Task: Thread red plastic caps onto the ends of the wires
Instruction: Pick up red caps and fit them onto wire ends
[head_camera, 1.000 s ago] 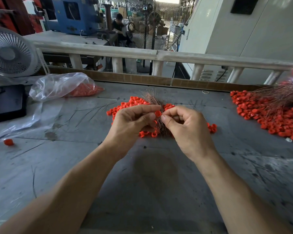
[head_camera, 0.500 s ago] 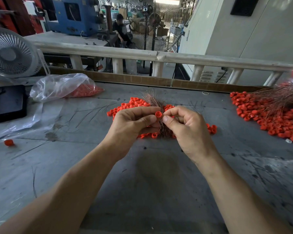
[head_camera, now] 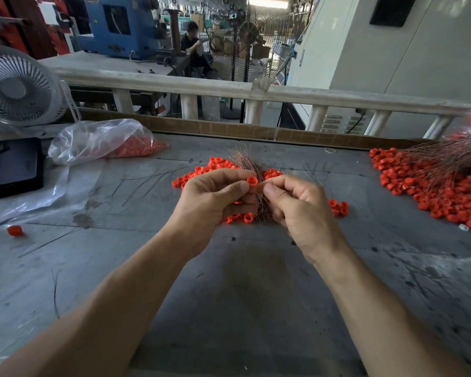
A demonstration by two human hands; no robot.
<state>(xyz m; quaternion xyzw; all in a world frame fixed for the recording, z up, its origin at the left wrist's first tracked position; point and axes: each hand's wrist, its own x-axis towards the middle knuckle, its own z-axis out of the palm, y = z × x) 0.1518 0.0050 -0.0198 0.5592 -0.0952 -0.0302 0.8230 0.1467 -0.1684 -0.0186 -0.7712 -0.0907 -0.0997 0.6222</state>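
Note:
My left hand (head_camera: 212, 198) pinches one red cap (head_camera: 252, 181) between thumb and forefinger, its opening turned toward me. My right hand (head_camera: 297, 205) is closed in a pinch right beside the cap; a thin wire in its fingertips is too fine to make out clearly. A bundle of copper wires (head_camera: 246, 164) fans up behind both hands, and its lower part shows between them. Loose red caps (head_camera: 218, 163) lie in a heap on the grey table (head_camera: 229, 295) under and behind the hands.
At the right, a larger heap of caps with wires attached (head_camera: 430, 186) spreads to the table edge. A clear bag of caps (head_camera: 104, 142), a black phone (head_camera: 12, 167) and a white fan (head_camera: 17, 88) sit at the left. One stray cap (head_camera: 15, 230) lies apart.
Both hands have risen slightly with the cap held between them; the cap now shows more plainly at my left fingertips. The heaps have not moved.

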